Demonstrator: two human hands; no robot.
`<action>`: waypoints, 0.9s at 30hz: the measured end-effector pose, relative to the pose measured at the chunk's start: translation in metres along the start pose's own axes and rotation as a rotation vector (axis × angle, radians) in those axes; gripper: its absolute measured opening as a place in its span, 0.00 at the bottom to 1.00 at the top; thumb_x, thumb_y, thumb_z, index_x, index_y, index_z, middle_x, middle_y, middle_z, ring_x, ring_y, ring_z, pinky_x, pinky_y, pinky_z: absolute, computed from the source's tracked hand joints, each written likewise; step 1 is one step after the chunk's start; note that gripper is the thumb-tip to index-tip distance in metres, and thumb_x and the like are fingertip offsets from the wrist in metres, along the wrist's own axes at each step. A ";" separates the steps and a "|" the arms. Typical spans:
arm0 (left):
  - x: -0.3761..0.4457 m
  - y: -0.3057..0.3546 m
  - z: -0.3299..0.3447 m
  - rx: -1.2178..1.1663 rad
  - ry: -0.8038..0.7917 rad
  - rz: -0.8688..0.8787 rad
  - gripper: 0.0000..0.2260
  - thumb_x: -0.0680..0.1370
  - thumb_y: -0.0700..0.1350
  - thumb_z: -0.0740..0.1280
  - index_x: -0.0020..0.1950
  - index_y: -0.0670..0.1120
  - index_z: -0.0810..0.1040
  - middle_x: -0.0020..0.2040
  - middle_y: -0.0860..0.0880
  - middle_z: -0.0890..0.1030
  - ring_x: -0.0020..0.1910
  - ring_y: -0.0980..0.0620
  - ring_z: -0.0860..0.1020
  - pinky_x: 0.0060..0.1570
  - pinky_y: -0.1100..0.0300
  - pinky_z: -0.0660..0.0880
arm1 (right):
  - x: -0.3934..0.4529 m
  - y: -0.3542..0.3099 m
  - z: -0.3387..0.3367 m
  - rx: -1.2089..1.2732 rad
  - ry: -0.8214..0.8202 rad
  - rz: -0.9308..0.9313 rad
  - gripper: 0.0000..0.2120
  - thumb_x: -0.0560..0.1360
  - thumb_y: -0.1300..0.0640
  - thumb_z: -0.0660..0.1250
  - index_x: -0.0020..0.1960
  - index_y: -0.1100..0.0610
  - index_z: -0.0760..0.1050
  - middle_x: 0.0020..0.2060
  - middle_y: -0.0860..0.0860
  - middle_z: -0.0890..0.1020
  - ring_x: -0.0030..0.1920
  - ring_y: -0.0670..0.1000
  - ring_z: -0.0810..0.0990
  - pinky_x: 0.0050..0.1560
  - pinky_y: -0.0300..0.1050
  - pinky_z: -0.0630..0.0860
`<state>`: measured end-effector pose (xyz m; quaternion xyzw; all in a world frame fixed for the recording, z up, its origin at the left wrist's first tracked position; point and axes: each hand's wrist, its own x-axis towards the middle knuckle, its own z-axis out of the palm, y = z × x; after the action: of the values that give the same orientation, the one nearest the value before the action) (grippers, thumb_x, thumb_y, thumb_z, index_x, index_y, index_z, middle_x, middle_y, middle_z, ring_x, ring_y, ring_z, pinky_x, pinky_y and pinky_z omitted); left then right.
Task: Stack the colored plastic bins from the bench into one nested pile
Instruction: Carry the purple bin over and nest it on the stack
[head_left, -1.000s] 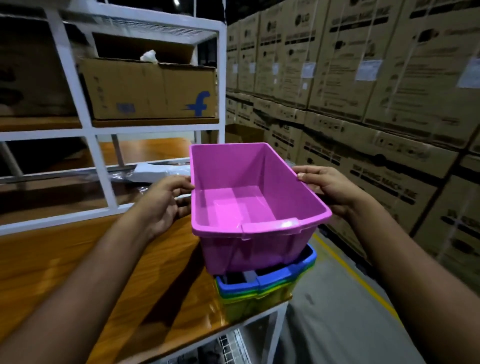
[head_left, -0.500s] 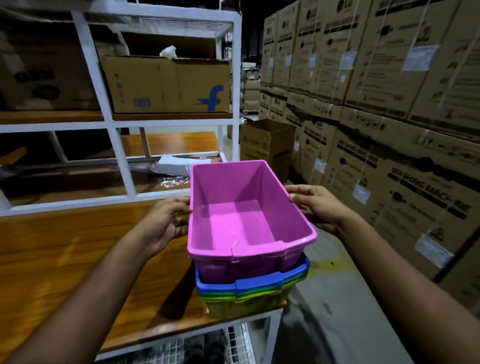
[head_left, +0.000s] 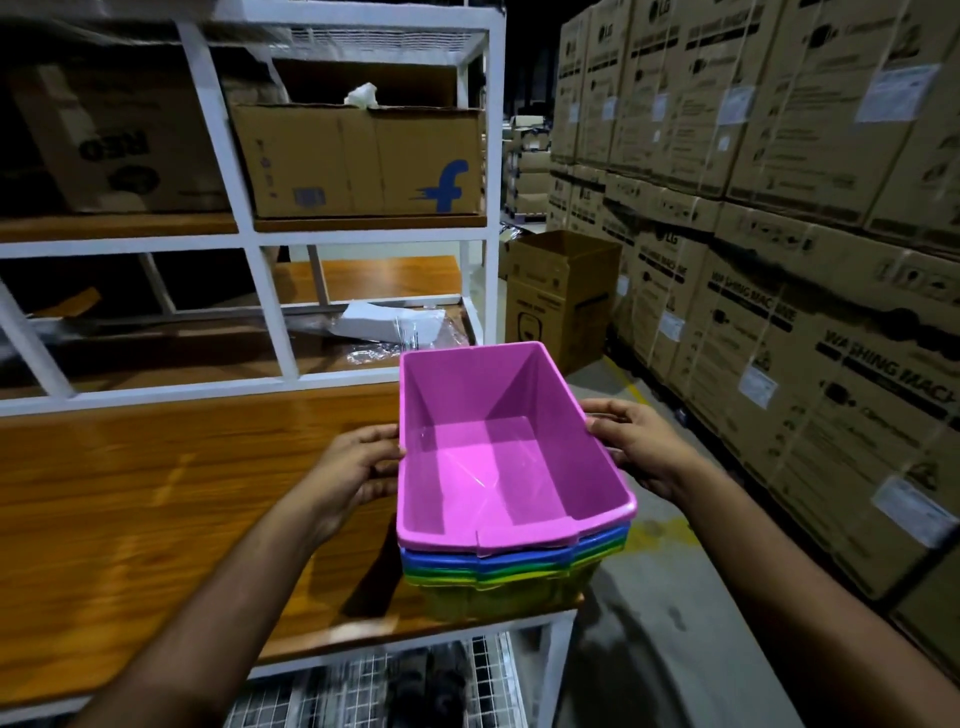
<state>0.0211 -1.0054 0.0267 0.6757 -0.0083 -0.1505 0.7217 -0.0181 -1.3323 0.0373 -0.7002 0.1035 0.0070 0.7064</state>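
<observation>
Two hands flank the pink bin (head_left: 498, 447), which sits nested on top of the pile at the near right corner of the wooden bench (head_left: 156, 499). Pile's right side lines up with the bench edge, and its near end is just short of the front edge. Open bench left of the pile, wide and bare; right of it only grey floor (head_left: 649, 623).

Left hand (head_left: 358, 467) on the pink bin's left long wall — thumb at the rim, fingers curled against the outside wall below it. Right hand (head_left: 634, 447) on the right long wall, thumb on top of the rim, fingers wrapped down the outside. Both grip the bin; how hard, cannot tell.

Under the pink bin: blue bin (head_left: 488, 558), green bin (head_left: 483, 571), yellow bin (head_left: 498, 595) at bottom — only rims and a bit of the yellow wall show.

Behind the pile, a white shelf frame (head_left: 270, 317) stands on the bench, with a white wrapped packet (head_left: 387, 322) just beyond its lower rail. Cardboard box with blue "f" (head_left: 363, 161) on the shelf above. Right of the pile, across the aisle, stacked washing-machine cartons (head_left: 805, 312); an open brown box (head_left: 561, 291) on the floor further back.
</observation>
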 end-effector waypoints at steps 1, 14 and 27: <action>-0.001 -0.001 0.000 0.002 0.008 0.000 0.14 0.76 0.33 0.63 0.58 0.44 0.80 0.47 0.43 0.85 0.43 0.48 0.81 0.36 0.57 0.81 | 0.000 0.001 0.000 -0.011 0.000 -0.002 0.12 0.79 0.65 0.63 0.62 0.60 0.75 0.55 0.60 0.82 0.49 0.54 0.84 0.39 0.42 0.80; -0.047 0.009 -0.014 0.200 0.243 0.133 0.17 0.77 0.42 0.68 0.66 0.49 0.74 0.54 0.43 0.82 0.47 0.50 0.79 0.39 0.55 0.77 | 0.001 -0.021 0.044 -1.035 0.114 -0.484 0.21 0.76 0.52 0.67 0.69 0.49 0.72 0.62 0.52 0.74 0.66 0.54 0.68 0.66 0.56 0.68; -0.168 -0.012 -0.227 0.879 0.664 0.235 0.25 0.78 0.51 0.65 0.74 0.53 0.65 0.64 0.52 0.77 0.65 0.50 0.70 0.58 0.49 0.72 | -0.038 -0.013 0.305 -1.360 -0.339 -0.896 0.26 0.78 0.40 0.56 0.74 0.46 0.62 0.70 0.49 0.68 0.71 0.53 0.63 0.65 0.56 0.69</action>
<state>-0.0923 -0.7465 0.0274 0.9183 0.0822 0.1694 0.3482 -0.0113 -1.0251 0.0556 -0.9386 -0.3198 -0.1085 0.0712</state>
